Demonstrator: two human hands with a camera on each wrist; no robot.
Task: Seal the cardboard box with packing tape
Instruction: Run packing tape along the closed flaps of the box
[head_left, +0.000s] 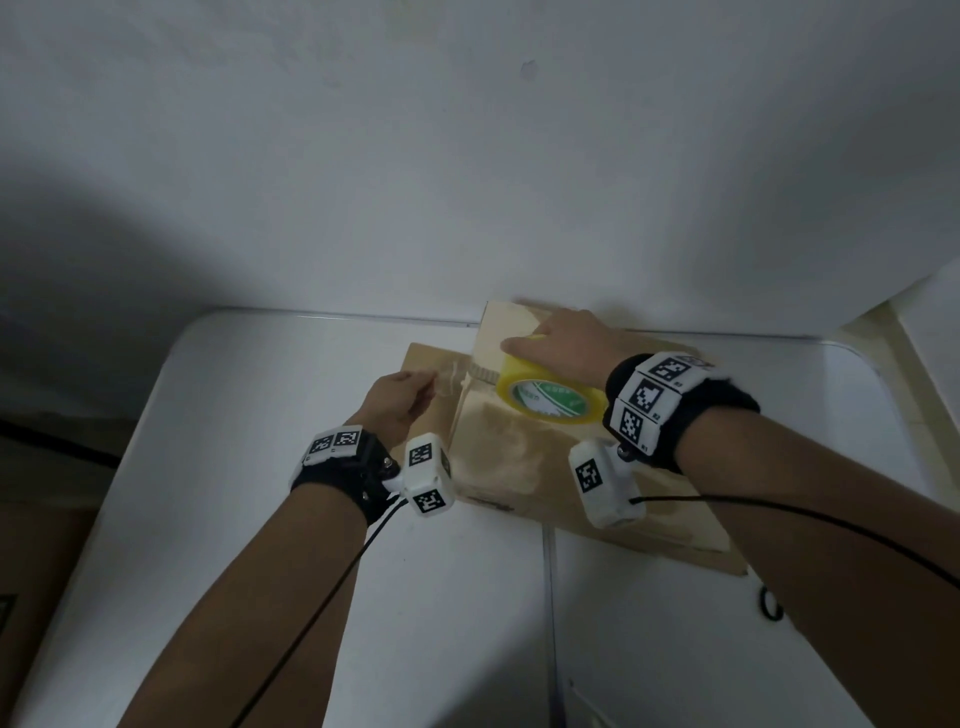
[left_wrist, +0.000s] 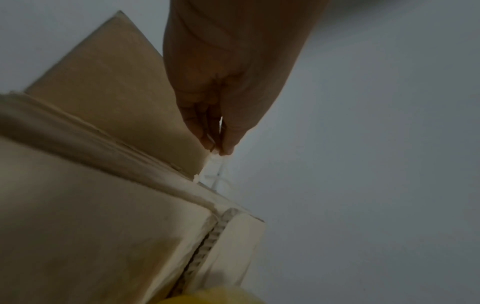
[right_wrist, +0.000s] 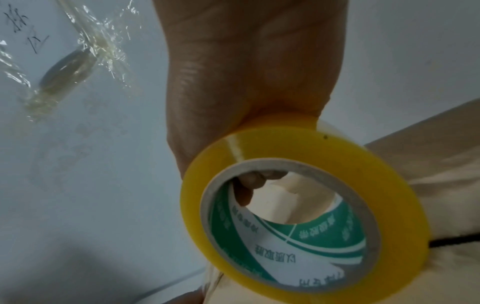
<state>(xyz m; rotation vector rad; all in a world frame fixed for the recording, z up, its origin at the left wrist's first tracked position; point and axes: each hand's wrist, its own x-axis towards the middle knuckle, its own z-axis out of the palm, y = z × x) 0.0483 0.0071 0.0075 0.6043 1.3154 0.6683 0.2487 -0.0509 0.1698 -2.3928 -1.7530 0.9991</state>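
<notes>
The cardboard box (head_left: 524, 452) sits on the white surface (head_left: 208, 467) in front of you, pushed close to the wall (head_left: 467, 156), with its flaps folded down and a narrow seam (left_wrist: 205, 242) showing between two of them on top. One flap (head_left: 431, 364) sticks out flat on the left side of the box, lying on the surface.

Your right hand (head_left: 566, 348) holds the yellow roll of tape (head_left: 550, 395) on top of the box; your fingers (right_wrist: 249, 185) curl through the core of the roll, clamped on it, and the green and white label inside the core faces you. A clear strip of tape (head_left: 449, 376) runs from the roll leftward off the box's edge.

Your left hand (head_left: 400, 405) is just left of the box, above the protruding flap, with thumb and fingertips (left_wrist: 228, 144) pinched together on the free end of that strip, which looks wrinkled and bunched.

Both wrists carry black bands with white marker blocks, and black cables (head_left: 311, 613) trail back along your forearms. In the right wrist view, crumpled clear tape (right_wrist: 85, 51) is stuck on the wall, beside some handwriting.
</notes>
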